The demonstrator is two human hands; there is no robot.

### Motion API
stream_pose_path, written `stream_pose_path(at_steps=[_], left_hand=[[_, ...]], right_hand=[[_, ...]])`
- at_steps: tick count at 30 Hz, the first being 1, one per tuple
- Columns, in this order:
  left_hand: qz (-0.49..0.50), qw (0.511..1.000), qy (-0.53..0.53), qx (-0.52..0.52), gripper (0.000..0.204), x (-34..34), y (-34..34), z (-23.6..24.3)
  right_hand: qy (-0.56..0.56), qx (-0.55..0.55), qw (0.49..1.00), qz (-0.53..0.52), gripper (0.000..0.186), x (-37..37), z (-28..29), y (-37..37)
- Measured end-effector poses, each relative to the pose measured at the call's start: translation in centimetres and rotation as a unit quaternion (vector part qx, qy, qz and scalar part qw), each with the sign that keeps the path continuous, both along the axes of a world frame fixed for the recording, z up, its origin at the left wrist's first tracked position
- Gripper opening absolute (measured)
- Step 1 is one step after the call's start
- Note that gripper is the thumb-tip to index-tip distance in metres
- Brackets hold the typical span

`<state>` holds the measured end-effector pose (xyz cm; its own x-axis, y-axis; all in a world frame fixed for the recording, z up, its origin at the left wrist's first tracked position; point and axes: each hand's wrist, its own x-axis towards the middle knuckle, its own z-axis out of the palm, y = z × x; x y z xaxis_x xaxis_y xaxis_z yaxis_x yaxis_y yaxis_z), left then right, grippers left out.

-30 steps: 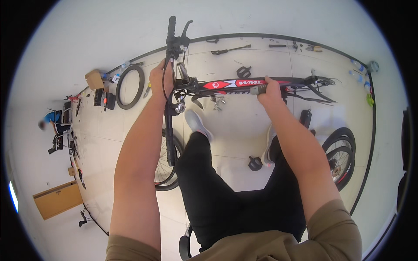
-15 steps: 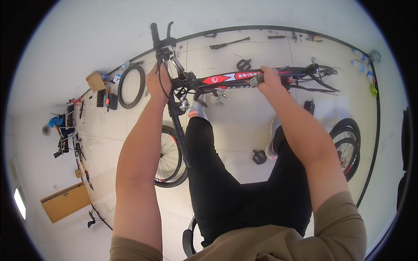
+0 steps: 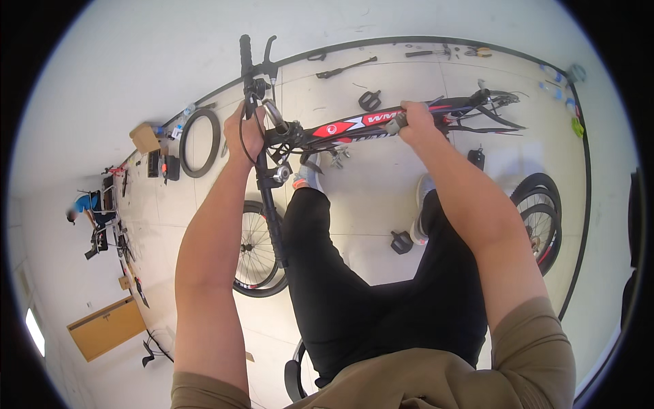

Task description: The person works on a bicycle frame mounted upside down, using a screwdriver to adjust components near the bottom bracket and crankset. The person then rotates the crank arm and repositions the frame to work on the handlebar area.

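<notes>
Between my two hands is a bicycle frame (image 3: 344, 127), red, black and white, lying crosswise in front of me without wheels. Its black handlebar (image 3: 267, 198) runs nearly upright in the picture, with a grip and brake lever at the far end. My left hand (image 3: 244, 133) is closed round the handlebar just below the brake lever; cables loop over it. My right hand (image 3: 415, 124) grips the frame tube near its middle, fingers wrapped over the top. Both shoes show on the floor below the frame.
A bicycle wheel (image 3: 256, 251) lies left of my leg, more wheels (image 3: 538, 221) at right. A tyre (image 3: 200, 143), loose pedals (image 3: 402, 242), a hammer (image 3: 429, 52) and pliers (image 3: 478, 52) are on the floor. Bottles (image 3: 550, 90) stand far right. Another person (image 3: 85, 203) works far left.
The handlebar's near end has swung slightly left, and my right hand with the frame has shifted a little left. Both hands keep their hold.
</notes>
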<state>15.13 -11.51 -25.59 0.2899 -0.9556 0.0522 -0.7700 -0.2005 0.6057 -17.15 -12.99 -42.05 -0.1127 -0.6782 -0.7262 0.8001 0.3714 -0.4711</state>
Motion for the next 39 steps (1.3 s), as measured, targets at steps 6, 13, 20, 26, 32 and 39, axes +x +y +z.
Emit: stream_pose_path(at_steps=[6, 13, 20, 26, 32, 39], left_hand=[[-0.013, 1.000, -0.019, -0.004, 0.042, -0.5, 0.2, 0.8], [-0.057, 0.997, -0.042, -0.020, 0.041, 1.3, -0.4, -0.5], [-0.027, 1.000, 0.004, -0.007, 0.032, 1.1, -0.9, -1.5], [-0.014, 0.999, 0.038, 0.009, 0.039, 0.2, -0.4, -0.4], [-0.039, 0.997, 0.064, 0.008, 0.045, 1.1, -0.3, -0.7], [-0.032, 0.996, 0.076, 0.014, 0.040, 0.3, -0.4, -0.2]], right_hand=[[-0.022, 0.018, 0.999, -0.022, 0.030, 0.1, 1.1, 0.2], [0.010, 0.048, 0.998, -0.028, 0.038, 1.9, 3.2, 1.5], [0.024, 0.061, 0.997, -0.050, 0.034, 5.0, 3.6, 2.1], [0.007, 0.046, 0.997, -0.055, 0.026, 5.4, 2.4, 1.5], [0.013, 0.043, 0.998, -0.045, 0.022, 5.7, 3.3, 1.6], [0.017, 0.037, 0.998, -0.048, 0.022, 5.3, 3.7, 1.1]])
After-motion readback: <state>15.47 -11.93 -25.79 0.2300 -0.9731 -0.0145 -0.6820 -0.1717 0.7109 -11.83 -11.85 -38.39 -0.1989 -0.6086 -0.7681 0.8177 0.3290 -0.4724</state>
